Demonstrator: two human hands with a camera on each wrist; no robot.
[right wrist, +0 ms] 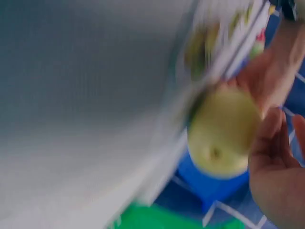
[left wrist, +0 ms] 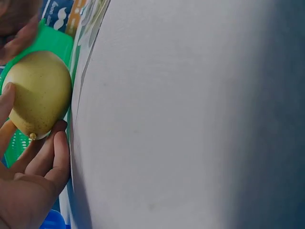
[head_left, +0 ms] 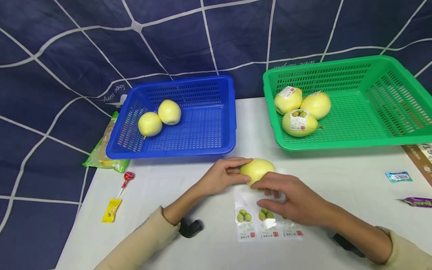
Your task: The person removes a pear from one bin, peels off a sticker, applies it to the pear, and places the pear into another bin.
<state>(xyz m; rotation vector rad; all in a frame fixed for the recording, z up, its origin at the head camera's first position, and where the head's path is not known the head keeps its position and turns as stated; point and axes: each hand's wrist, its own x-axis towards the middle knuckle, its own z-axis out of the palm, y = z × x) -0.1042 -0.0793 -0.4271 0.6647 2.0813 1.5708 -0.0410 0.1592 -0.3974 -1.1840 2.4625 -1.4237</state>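
Note:
On the white table a pale yellow pear (head_left: 258, 168) lies on its side, its stem end showing in the left wrist view. My left hand (head_left: 217, 178) holds it from the left, thumb and fingers on either side. Close by, my right hand (head_left: 297, 198) reaches over from the right with fingers bent and thumb apart, fingertips right at the pear's near side. Nothing shows in its grasp. Below the hands lies a sheet of pear-picture stickers (head_left: 255, 227) with writing and red stamps, partly covered by the right hand.
A blue basket (head_left: 175, 152) holds two plain pears. The green basket (head_left: 344, 141) at right holds three pears, labels on them. At left lie a lollipop (head_left: 128, 176), a yellow packet (head_left: 111, 210) and a clear-green bag (head_left: 105, 150); at right, a blue packet (head_left: 399, 177) and purple wrapper (head_left: 420, 202).

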